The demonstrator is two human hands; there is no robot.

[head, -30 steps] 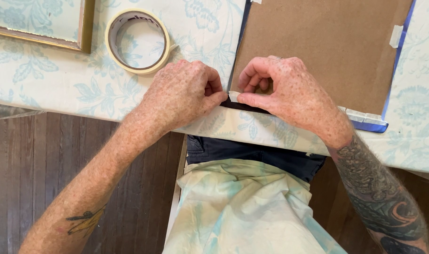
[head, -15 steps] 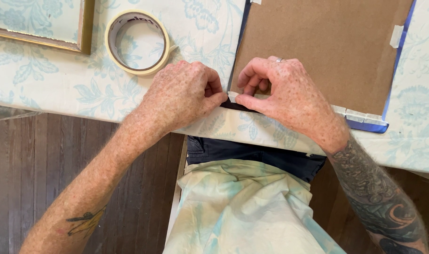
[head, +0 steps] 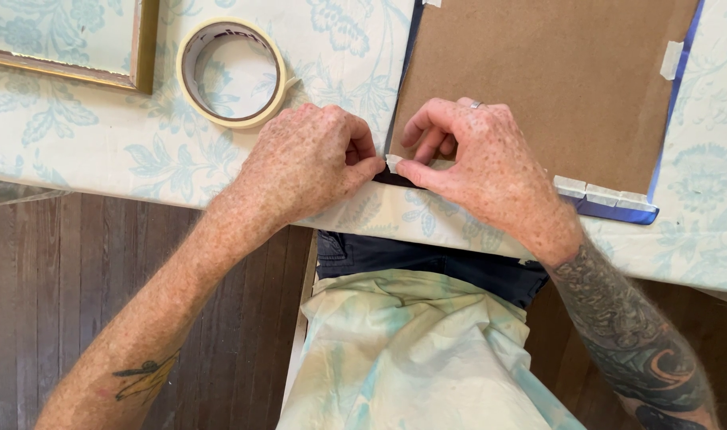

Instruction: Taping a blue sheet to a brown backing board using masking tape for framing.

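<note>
Nearest the camera, the person's lap in a pale tie-dyed shirt [head: 411, 358] and dark trousers [head: 427, 259] sits against the table edge, with dark floorboards [head: 61, 279] on either side. Both forearms reach up over the edge onto a floral tablecloth [head: 101, 151]. The left hand [head: 308, 163] is curled almost into a fist, thumb and forefinger pinched on the end of a small strip of pale tape [head: 394, 163]. The right hand [head: 483, 163] meets it from the other side, its thumb and forefinger pressed on the same strip, the other fingers bent; a ring shows on 1 finger. The tape lies at the near left corner of a brown board [head: 539, 80], which rests on a blue-edged backing [head: 618, 211]; the hands cover that corner, so the tape's full length cannot be told. Along the board's near edge, right of the right hand, 3 pale tape pieces [head: 602, 193] sit side by side, and another piece [head: 672, 60] is on the right edge. Farther left, a tape roll [head: 190, 87] lies flat on the cloth, apart from the hands, and beyond it is the corner of a gilt frame [head: 144, 56].
</note>
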